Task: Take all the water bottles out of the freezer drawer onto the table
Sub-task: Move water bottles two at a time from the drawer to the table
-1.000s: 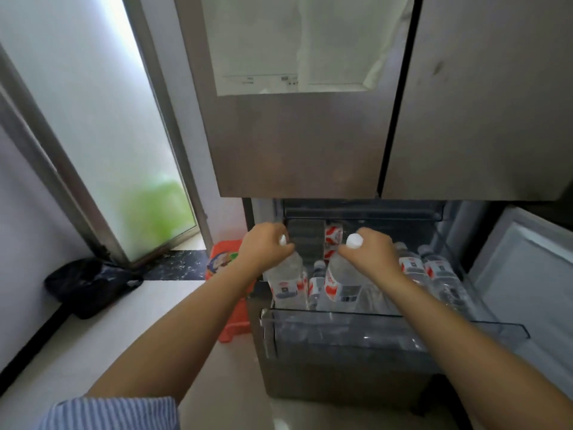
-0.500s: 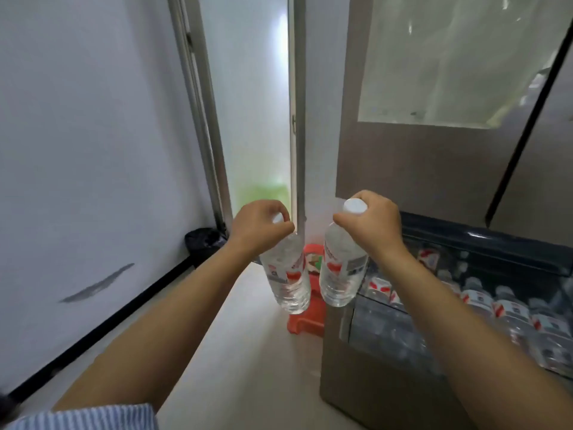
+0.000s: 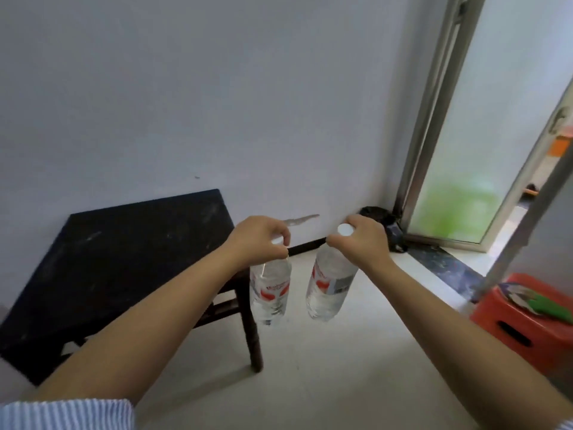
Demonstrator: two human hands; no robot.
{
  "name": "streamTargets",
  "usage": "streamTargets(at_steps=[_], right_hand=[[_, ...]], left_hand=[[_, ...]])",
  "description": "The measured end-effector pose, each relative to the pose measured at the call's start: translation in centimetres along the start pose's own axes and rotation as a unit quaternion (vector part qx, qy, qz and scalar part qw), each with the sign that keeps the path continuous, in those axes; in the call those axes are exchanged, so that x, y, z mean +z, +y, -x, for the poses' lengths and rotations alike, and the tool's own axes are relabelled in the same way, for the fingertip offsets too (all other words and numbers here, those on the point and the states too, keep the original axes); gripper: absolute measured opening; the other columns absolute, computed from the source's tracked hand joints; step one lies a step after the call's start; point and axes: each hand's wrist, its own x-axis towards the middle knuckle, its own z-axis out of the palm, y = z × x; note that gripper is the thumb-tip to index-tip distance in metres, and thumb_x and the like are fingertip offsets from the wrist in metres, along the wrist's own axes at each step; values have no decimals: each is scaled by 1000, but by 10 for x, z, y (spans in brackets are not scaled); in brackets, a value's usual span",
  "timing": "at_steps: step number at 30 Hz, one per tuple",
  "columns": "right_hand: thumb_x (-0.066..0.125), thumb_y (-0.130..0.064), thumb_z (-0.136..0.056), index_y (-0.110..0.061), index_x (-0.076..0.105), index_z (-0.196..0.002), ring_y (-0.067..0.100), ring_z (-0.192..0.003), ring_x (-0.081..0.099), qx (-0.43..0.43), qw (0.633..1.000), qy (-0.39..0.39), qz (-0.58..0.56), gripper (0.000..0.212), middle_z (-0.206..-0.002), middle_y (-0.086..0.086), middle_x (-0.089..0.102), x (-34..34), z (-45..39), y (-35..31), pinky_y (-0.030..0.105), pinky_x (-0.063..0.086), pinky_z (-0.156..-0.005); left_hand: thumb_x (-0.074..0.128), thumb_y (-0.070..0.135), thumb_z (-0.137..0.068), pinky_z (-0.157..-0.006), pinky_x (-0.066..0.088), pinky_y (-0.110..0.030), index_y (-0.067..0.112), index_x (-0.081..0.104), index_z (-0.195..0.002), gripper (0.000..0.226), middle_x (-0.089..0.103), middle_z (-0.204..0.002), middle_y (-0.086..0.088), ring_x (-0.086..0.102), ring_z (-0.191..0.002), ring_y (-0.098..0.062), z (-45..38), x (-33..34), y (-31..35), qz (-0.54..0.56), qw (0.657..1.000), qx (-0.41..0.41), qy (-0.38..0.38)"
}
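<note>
My left hand grips the neck of a clear water bottle with a red and white label; the bottle hangs upright in the air beside the table's right front leg. My right hand holds a second water bottle by its white cap and neck, also hanging over the floor. A black square table with dark wooden legs stands against the white wall at the left, its top bare. The freezer drawer is out of view.
A red plastic stool with green and grey items on it stands at the right. A black bag lies in the corner by a frosted sliding door. Pale floor lies between the table and the stool.
Both hands lifted a bottle each out of the freezer drawer. The view swung left, away from the freezer, and the black table came into sight.
</note>
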Motion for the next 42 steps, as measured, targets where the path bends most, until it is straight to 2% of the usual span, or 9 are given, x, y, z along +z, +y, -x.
streamTargets(at_steps=[3, 6, 10, 15, 19, 25, 31, 38, 42], right_hand=[[66, -19, -77, -1, 63, -87, 18, -77, 49, -14, 999, -26, -35, 21, -79, 5, 53, 65, -5, -47, 25, 38, -61], [67, -21, -76, -4, 64, -92, 17, -78, 50, -51, 995, -75, -30, 23, -82, 3, 54, 118, -16, -87, 21, 37, -56], [68, -24, -76, -4, 65, -92, 15, -79, 52, -81, 989, -124, -28, 26, -84, 3, 56, 179, -40, -129, 22, 43, -65], [68, -24, -77, -7, 64, -84, 14, -74, 52, -117, 982, -143, -25, 19, -79, 3, 56, 238, -92, -166, 15, 39, -56], [68, -24, -76, -10, 59, -77, 14, -74, 52, -164, 973, -165, -11, 16, -78, 4, 56, 283, -153, -195, 20, 44, -61], [68, -25, -76, -5, 66, -97, 21, -84, 56, -191, 968, -161, 14, 29, -85, 3, 57, 341, -251, -234, 29, 46, -70], [67, -25, -77, -11, 63, -113, 24, -107, 58, -140, 980, -143, 24, 39, -118, 7, 64, 401, -348, -258, 27, 41, -77], [65, -28, -76, -4, 64, -103, 19, -79, 53, -89, 974, -173, 114, 36, -97, 11, 64, 465, -444, -277, 31, 50, -71], [65, -27, -75, -3, 63, -99, 19, -76, 51, -66, 970, -195, 130, 34, -84, 4, 54, 492, -490, -276, 25, 41, -60]], left_hand=[[62, 18, -83, -82, 39, -24, 20, 61, -89, 6, 62, -116, -1, 51, -99, -12, 21, -27, -69, -8, 999, -52, 13], [63, 16, -82, -79, 41, -24, 22, 57, -85, 8, 60, -114, -2, 53, -100, -15, 36, -48, -129, 9, 993, -113, 35], [63, 14, -83, -79, 42, -23, 20, 57, -87, 10, 52, -102, 5, 49, -94, -11, 40, -72, -192, 29, 985, -166, 49], [65, 13, -83, -78, 43, -23, 19, 57, -87, 11, 50, -97, 4, 49, -93, -11, 14, -105, -261, 30, 975, -210, 69], [66, 11, -82, -76, 41, -24, 18, 57, -84, 12, 52, -94, 4, 50, -91, -12, -31, -137, -310, 18, 974, -209, 87], [65, 11, -82, -58, 34, -11, 17, 56, -83, 11, 52, -93, 4, 48, -88, -11, -109, -177, -378, -20, 979, -185, 79], [66, 10, -81, -59, 35, -11, 14, 59, -84, 9, 53, -89, 3, 49, -85, -12, -191, -205, -452, -11, 979, -177, 97], [63, 10, -83, -62, 39, -16, 11, 58, -88, 7, 53, -93, 1, 49, -88, -13, -291, -224, -532, -23, 988, -144, 46], [62, 11, -83, -61, 35, -12, 13, 55, -87, 8, 53, -94, 1, 49, -88, -13, -346, -227, -565, -26, 990, -132, 32]])
